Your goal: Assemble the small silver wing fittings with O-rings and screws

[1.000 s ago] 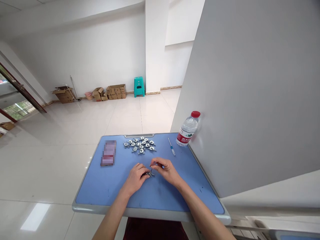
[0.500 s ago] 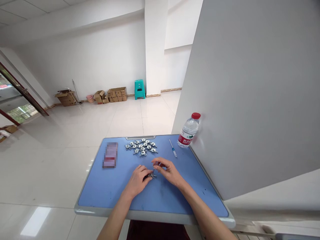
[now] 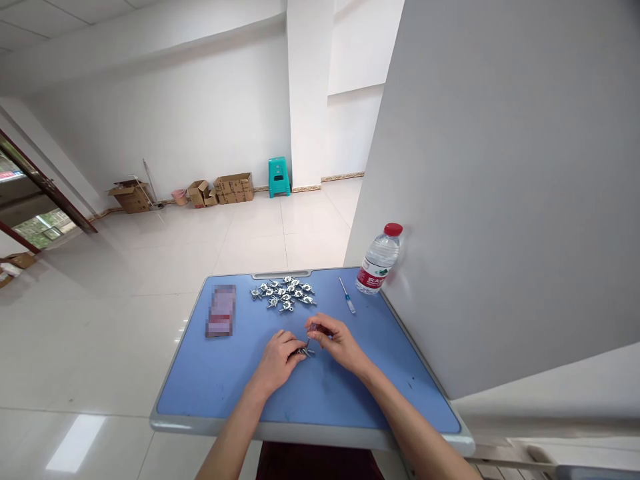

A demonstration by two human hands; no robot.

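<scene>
White floor tiles (image 3: 250,247) run back to a wall lined with three cardboard boxes (image 3: 233,188), one pink bin (image 3: 179,197) and one teal stool (image 3: 279,177); nearer stands a blue desk (image 3: 210,387) with a grey rim; both hands work together near its middle, over a small metal fitting (image 3: 305,351); the left hand (image 3: 275,363) is half closed, its fingers curled down onto that fitting; the right hand (image 3: 337,343) is pinched almost shut, thumb against fingers, on something too small to make out; the fitting sits between them, just above the desk or resting on it, I cannot tell which; farther up lies one pile of wing-shaped metal fittings (image 3: 283,292), about fifteen, too overlapped for an exact count; beside it are one blue-handled screwdriver (image 3: 347,296) and one water bottle (image 3: 379,261); one pixelated flat object (image 3: 221,311) lies left.
</scene>
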